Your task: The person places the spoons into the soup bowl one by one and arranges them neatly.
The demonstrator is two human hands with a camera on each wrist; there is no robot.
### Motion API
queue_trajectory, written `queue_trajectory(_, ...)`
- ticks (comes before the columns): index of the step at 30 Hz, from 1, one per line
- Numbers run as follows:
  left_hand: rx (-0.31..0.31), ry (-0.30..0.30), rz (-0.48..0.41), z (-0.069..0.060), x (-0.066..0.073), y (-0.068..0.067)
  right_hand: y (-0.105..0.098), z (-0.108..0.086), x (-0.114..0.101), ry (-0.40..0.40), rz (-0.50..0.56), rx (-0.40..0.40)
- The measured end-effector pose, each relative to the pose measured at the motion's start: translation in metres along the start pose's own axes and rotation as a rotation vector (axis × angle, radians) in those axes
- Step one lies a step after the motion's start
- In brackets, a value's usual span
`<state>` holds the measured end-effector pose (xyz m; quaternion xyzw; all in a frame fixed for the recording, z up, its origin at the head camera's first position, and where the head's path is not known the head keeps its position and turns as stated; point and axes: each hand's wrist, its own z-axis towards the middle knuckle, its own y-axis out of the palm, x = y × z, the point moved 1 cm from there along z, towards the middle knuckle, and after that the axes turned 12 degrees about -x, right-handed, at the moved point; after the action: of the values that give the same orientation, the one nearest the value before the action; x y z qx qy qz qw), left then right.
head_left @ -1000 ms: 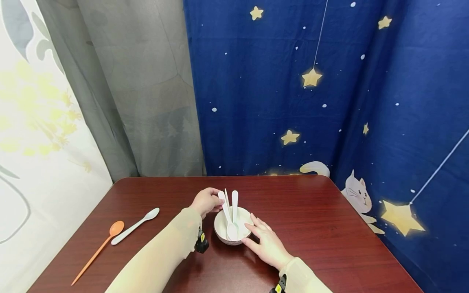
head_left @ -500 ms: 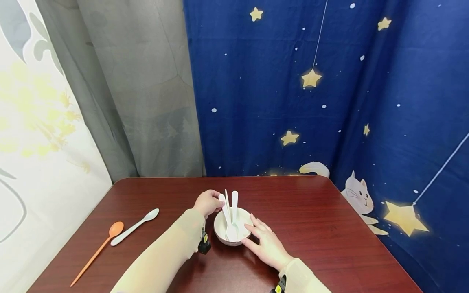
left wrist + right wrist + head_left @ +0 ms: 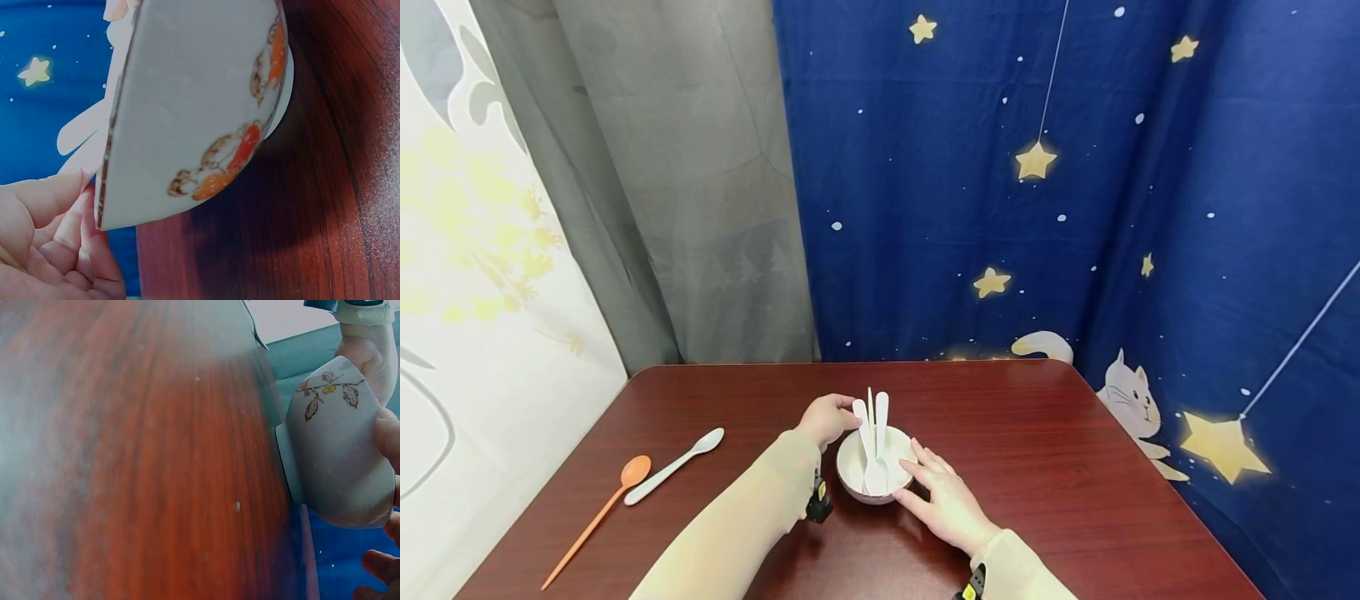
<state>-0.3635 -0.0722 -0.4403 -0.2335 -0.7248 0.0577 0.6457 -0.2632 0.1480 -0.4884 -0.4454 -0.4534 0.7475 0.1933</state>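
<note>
A white bowl (image 3: 855, 477) stands on the table with several white spoons leaning in it, handles up. Its outside carries an orange and red fruit print, seen in the left wrist view. My left hand (image 3: 827, 421) is at the bowl's left far side and pinches the handle of a white spoon (image 3: 861, 417) between thumb and fingers. Another white spoon (image 3: 882, 417) leans beside it, with a thin handle edge-on between them. My right hand (image 3: 946, 498) rests its fairly straight fingers and thumb on the bowl's right rim. The spoon tips inside the bowl partly overlap.
On the table's left side lie an orange spoon (image 3: 601, 515) and a pale spoon (image 3: 677, 465), side by side at a slant. The dark red table (image 3: 1037, 450) ends at curtains, grey at the left and blue with stars at the right.
My left hand has shifted slightly right with the pinched spoon's handle, which now stands closer to the other handles. The right hand and the bowl stay nearly still.
</note>
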Motion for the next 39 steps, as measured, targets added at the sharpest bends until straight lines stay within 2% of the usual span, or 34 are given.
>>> queue_trajectory(7,0.005,-0.014,0.014,0.000,-0.004,-0.002,0.001,0.000,0.000,-0.002,-0.001,0.003)
queue_trajectory(11,0.018,-0.015,-0.007,-0.002,-0.005,-0.005,0.001,0.000,0.000,0.003,0.005,0.000)
queue_trajectory(23,0.074,0.012,-0.073,-0.019,-0.011,-0.020,0.001,-0.001,-0.001,0.003,0.006,0.007)
queue_trajectory(39,0.098,0.021,-0.116,-0.040,-0.016,-0.040,0.000,0.000,-0.001,-0.001,0.004,0.010)
